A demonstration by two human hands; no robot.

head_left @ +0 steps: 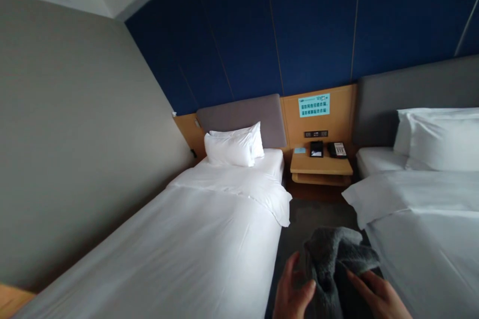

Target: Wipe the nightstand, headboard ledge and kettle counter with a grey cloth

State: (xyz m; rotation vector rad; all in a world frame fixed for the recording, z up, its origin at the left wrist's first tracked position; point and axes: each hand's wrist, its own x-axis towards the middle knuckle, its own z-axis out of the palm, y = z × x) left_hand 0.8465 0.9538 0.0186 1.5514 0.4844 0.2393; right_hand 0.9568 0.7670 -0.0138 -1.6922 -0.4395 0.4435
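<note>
A crumpled dark grey cloth [333,254] with a soft, fuzzy surface is bunched up between my two hands, low in the view and above the gap between two beds. My left hand [294,291] curls round its left side, thumb and fingers against the fabric. On the other side my right hand [377,291] grips the lower right folds, with its fingertips partly hidden in them. The cloth's lower end runs out of the frame.
White-covered beds stand on either side, the left bed [179,249] and the right bed [422,239]. Between their headboards, a wooden nightstand [322,166] carries a telephone [339,149], a black item [316,149] and a pale blue card [300,150]. A grey wall [75,124] borders the left bed.
</note>
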